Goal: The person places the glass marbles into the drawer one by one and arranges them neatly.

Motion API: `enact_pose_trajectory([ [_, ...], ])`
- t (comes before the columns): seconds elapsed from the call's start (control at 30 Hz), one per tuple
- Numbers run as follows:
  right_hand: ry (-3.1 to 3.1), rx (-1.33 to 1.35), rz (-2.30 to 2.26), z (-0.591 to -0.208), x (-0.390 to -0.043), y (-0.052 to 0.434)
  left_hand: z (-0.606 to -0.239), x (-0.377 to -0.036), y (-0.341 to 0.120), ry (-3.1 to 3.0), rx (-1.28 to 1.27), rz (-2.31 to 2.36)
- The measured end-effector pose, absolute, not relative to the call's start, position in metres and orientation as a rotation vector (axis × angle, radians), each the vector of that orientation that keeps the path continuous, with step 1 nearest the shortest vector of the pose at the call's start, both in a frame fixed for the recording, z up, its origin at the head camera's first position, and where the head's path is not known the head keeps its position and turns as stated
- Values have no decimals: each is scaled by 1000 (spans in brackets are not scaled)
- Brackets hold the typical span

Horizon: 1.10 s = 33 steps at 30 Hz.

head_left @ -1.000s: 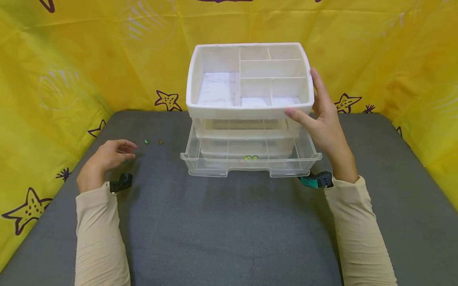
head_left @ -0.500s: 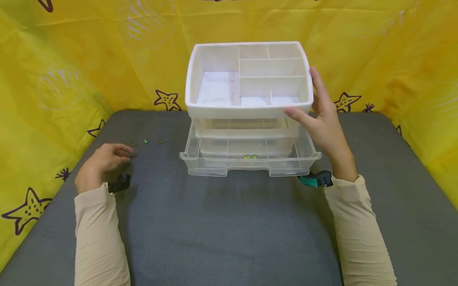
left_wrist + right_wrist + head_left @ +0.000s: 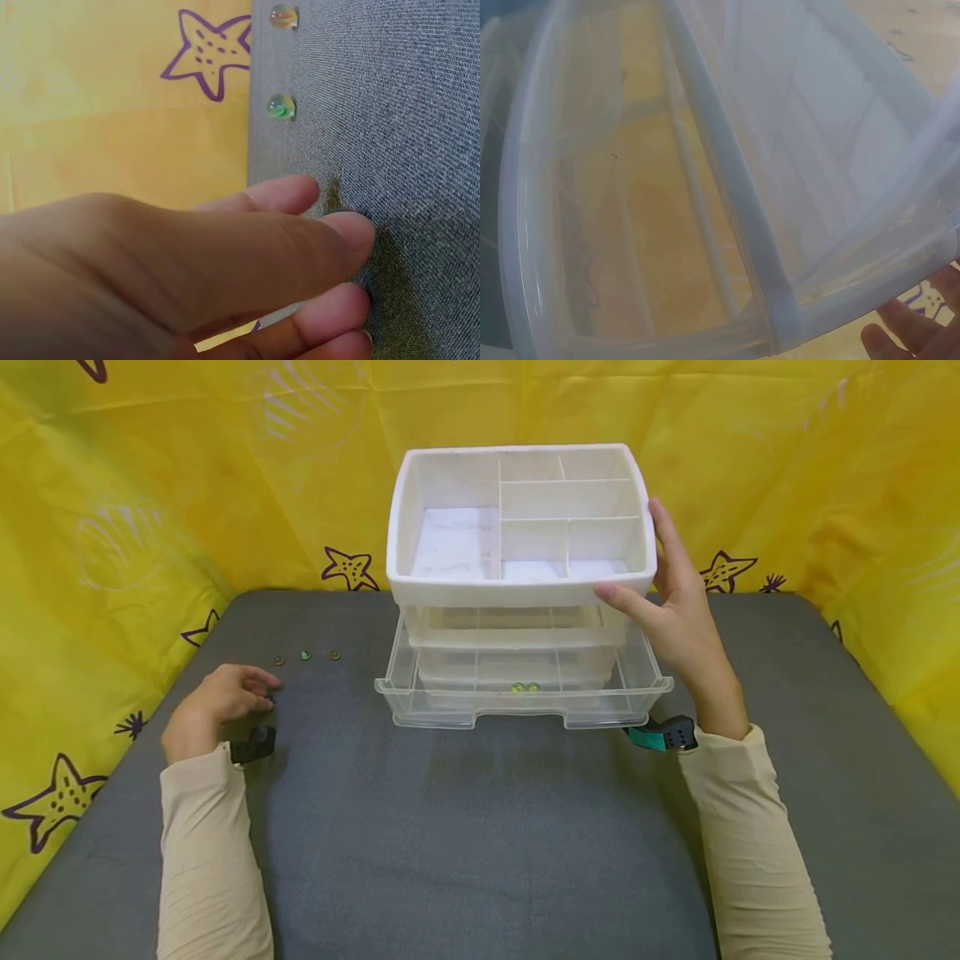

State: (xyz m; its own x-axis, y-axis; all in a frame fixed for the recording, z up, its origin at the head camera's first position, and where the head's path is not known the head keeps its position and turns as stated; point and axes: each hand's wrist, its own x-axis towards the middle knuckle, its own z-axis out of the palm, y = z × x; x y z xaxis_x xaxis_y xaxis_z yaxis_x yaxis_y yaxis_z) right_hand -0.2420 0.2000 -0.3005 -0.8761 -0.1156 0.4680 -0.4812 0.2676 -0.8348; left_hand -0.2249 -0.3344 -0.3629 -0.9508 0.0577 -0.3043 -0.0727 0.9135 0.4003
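My left hand (image 3: 228, 695) is low over the left side of the table, with thumb and fingertips close around a small dark marble (image 3: 271, 697). In the left wrist view the thumb hides most of that spot, and I cannot tell whether the marble is pinched. Beyond the fingers lie a green marble (image 3: 281, 106) and an amber-brown marble (image 3: 283, 16). My right hand (image 3: 686, 618) grips the right side of a white plastic drawer organizer (image 3: 521, 593), thumb on its front rim. Its clear lower drawer (image 3: 517, 722) is pulled out, with two yellow-green marbles (image 3: 526, 687) inside.
Another brown marble (image 3: 279, 661) lies just beyond the left fingertips. The organizer's divided top tray (image 3: 459, 543) sits above the drawers. A yellow cloth (image 3: 300, 510) with starfish drawings walls the back and sides of the grey table (image 3: 480, 843).
My left hand has moved slightly down and left, uncovering a brown marble, and the fingertips have come closer around the dark marble. My right hand keeps its grip on the organizer.
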Motion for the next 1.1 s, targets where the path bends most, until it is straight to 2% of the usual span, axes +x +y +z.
enact_pose_trajectory([
  [0.47, -2219, 554, 1653, -300, -242, 201, -363, -226, -326, 2732, -27, 605],
  [1.1, -2231, 552, 1663, -299, -241, 201, -365, -229, -319, 2779, 100, 628],
])
